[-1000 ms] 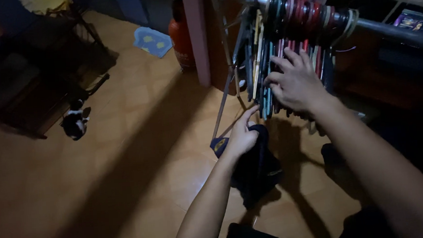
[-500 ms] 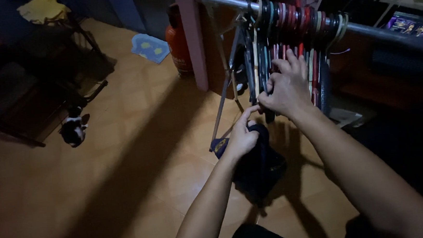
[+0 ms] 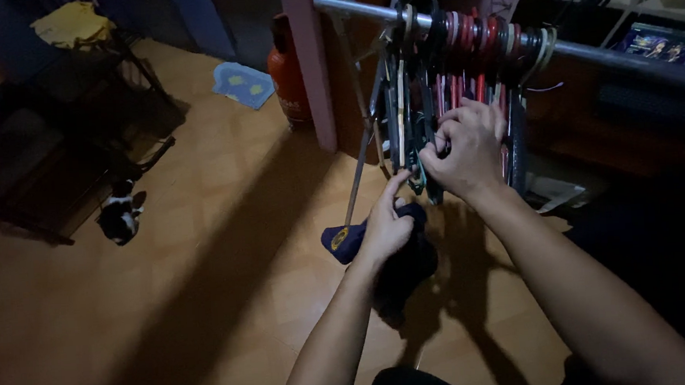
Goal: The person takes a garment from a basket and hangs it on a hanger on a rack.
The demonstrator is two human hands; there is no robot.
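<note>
My left hand [image 3: 386, 225] grips a dark navy garment [image 3: 397, 264] that hangs down below it, index finger pointing up toward the hangers. My right hand [image 3: 465, 148] is curled around one hanger in a tight bunch of coloured hangers [image 3: 461, 61] hanging from a grey metal rail [image 3: 585, 47]. The two hands are close together, the left just below and left of the right.
A red gas cylinder [image 3: 285, 70] stands by a pink post [image 3: 313, 69]. A small black-and-white cat [image 3: 119, 213] sits on the tiled floor at left, near a dark metal rack [image 3: 58, 129]. A blue mat [image 3: 243, 84] lies beyond. Dark shelves at right.
My right hand has closed from spread fingers on the hangers to a grip on one hanger. My left hand lifted the garment slightly and bunched it tighter.
</note>
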